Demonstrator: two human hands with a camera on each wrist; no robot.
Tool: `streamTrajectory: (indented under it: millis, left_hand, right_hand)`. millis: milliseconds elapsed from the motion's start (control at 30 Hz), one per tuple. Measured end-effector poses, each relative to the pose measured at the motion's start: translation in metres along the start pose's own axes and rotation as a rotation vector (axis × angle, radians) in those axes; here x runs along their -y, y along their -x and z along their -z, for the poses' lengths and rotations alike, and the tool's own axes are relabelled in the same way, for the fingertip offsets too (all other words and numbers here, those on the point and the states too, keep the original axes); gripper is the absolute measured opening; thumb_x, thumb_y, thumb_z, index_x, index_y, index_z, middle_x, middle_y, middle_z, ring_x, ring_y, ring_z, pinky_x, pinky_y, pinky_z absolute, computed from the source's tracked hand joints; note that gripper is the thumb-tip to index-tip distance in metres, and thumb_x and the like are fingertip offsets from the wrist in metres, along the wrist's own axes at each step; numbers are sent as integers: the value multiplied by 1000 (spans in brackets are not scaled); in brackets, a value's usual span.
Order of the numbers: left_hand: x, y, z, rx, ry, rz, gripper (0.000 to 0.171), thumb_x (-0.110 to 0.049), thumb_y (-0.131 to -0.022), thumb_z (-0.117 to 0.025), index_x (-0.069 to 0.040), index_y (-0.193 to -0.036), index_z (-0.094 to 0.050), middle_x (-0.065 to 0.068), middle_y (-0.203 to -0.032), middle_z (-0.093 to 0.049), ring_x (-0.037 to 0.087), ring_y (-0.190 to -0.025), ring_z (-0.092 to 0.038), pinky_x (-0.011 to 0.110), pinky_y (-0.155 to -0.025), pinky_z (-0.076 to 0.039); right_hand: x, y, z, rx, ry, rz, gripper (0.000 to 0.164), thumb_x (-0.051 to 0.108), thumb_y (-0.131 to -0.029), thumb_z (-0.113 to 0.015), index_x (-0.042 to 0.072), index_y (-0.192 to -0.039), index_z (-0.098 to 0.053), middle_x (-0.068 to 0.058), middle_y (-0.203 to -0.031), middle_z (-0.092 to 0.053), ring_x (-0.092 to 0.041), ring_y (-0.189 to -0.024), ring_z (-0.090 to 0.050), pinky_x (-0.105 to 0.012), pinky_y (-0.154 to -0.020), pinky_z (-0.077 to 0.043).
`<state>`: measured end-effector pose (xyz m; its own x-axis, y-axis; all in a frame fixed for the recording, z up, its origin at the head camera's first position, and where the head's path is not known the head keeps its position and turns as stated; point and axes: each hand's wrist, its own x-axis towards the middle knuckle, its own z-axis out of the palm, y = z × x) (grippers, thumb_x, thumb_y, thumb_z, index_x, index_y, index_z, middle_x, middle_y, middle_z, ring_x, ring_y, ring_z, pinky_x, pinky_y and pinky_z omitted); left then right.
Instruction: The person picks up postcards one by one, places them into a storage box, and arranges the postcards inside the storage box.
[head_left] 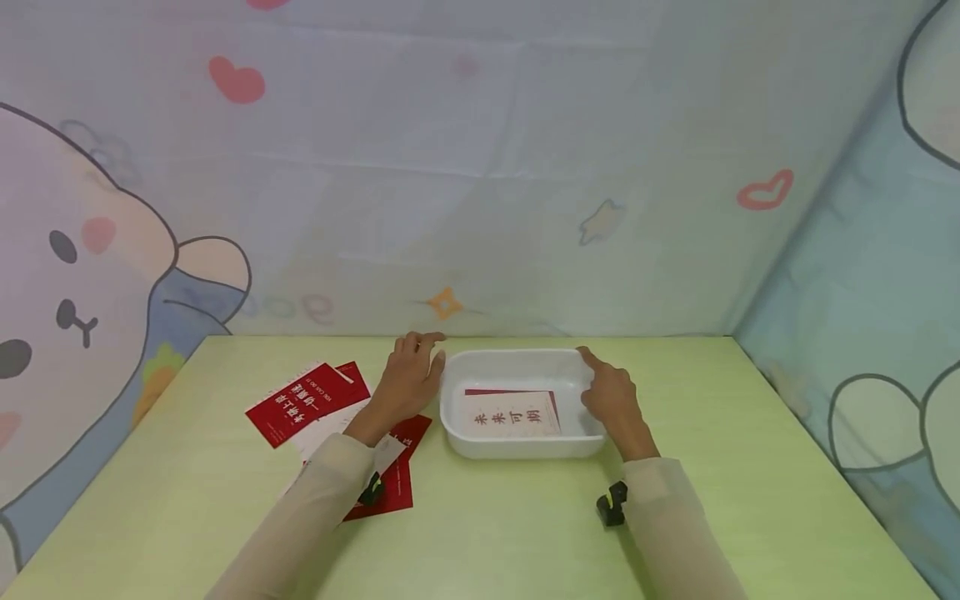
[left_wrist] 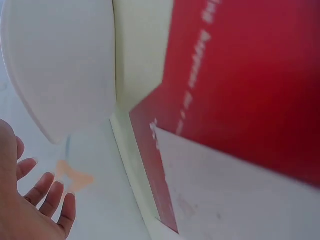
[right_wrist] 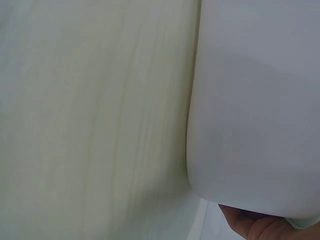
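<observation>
A white rectangular plastic basin (head_left: 510, 448) stands on the table, holding a white card (head_left: 512, 414) with red Chinese characters and a red-edged card under it. My right hand (head_left: 613, 402) grips the basin's right end, with a finger along the back corner and the thumb over the rim; in the right wrist view, curled fingers (right_wrist: 260, 226) show at the basin's wall. By the left end is my left hand (head_left: 408, 375), its fingers spread and loosely bent, the thumb close to the rim. The left wrist view shows those fingers (left_wrist: 52, 197) apart from the basin (left_wrist: 60, 65).
Overlapping red and white cards (head_left: 288, 408) lie left of the basin, partly beneath my left forearm. The light green table (head_left: 525, 533) ends at a cartoon-printed cloth (head_left: 480, 208) behind it. Small black devices (head_left: 612, 504) sit at both wrists.
</observation>
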<state>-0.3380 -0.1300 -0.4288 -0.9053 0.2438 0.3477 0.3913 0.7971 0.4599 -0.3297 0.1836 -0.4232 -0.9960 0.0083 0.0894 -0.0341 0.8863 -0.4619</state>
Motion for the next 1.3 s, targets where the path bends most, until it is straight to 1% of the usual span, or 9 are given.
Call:
streamTrajectory:
  millis: [133, 267, 367, 500, 633, 800, 900, 1100, 1300]
  left_hand:
    - [6, 2, 4, 1, 5, 19, 43, -32, -107, -38, -9, -142, -45, 20, -131, -48, 37, -123, -42, 54, -103, -39]
    - [14, 5, 11, -10, -20, 48, 44, -32, -107, -37, -8, -143, -44, 22, -134, -46, 39, -124, -42, 55, -103, -39]
    - [21, 7, 16, -27, -50, 64, 44, -30, -107, -38, -6, -143, -43, 23, -133, -46, 39, -121, -42, 55, -100, -40]
    - [30, 11, 24, -44, -66, 85, 44, -29, -106, -41, -4, -142, -43, 25, -134, -45, 41, -121, -42, 56, -98, -41]
    - [39, 16, 30, -43, -82, 112, 46, -28, -104, -45, -2, -142, -42, 27, -136, -44, 43, -123, -41, 58, -97, -40]
    - [53, 24, 37, -28, -135, 145, 48, -27, -102, -49, -2, -142, -41, 29, -135, -44, 45, -122, -42, 60, -94, -41]
    - [59, 27, 41, 1, -155, 174, 50, -26, -101, -50, -2, -143, -40, 30, -136, -42, 46, -125, -40, 61, -96, -41]
    - [72, 34, 50, 48, -216, 189, 52, -26, -101, -50, 0, -144, -37, 32, -137, -40, 51, -127, -37, 67, -95, -38]
    - [77, 39, 61, 94, -238, 219, 57, -26, -99, -55, 1, -145, -35, 34, -139, -37, 53, -125, -35, 68, -95, -37]
  right_hand:
    - [-1, 0, -1, 0, -3, -4, 71, -3, -83, -54, 11, -151, -41, -29, -105, -68, -33, -84, -58, -50, -74, -53]
    - [-1, -1, -3, -15, 0, 11, 69, -3, -83, -54, 10, -150, -42, -29, -105, -68, -33, -82, -58, -51, -73, -53]
    - [0, -2, -3, -17, -2, 23, 70, -3, -83, -55, 10, -150, -41, -30, -105, -68, -33, -82, -57, -51, -73, -54]
    - [-1, -3, -2, -11, -7, 20, 71, -3, -83, -55, 10, -151, -40, -30, -104, -68, -34, -83, -57, -52, -74, -54]
    - [-2, -5, -2, -12, -6, 22, 71, -3, -83, -55, 10, -151, -39, -31, -106, -67, -34, -84, -57, -52, -75, -54]
    - [-1, -5, -5, -7, -18, 29, 71, -3, -82, -54, 11, -151, -40, -31, -109, -67, -34, -85, -58, -53, -76, -54]
    - [0, -5, -6, -1, -22, 22, 71, -3, -83, -55, 11, -151, -40, -31, -111, -67, -34, -87, -58, -52, -77, -54]
    - [1, -5, -6, -4, -23, 22, 72, -3, -82, -56, 11, -151, -40, -31, -109, -68, -33, -85, -57, -51, -75, -54]
    - [-1, -5, -3, -9, -14, 11, 71, -2, -82, -56, 12, -150, -41, -30, -107, -68, -34, -85, -57, -52, -76, -54]
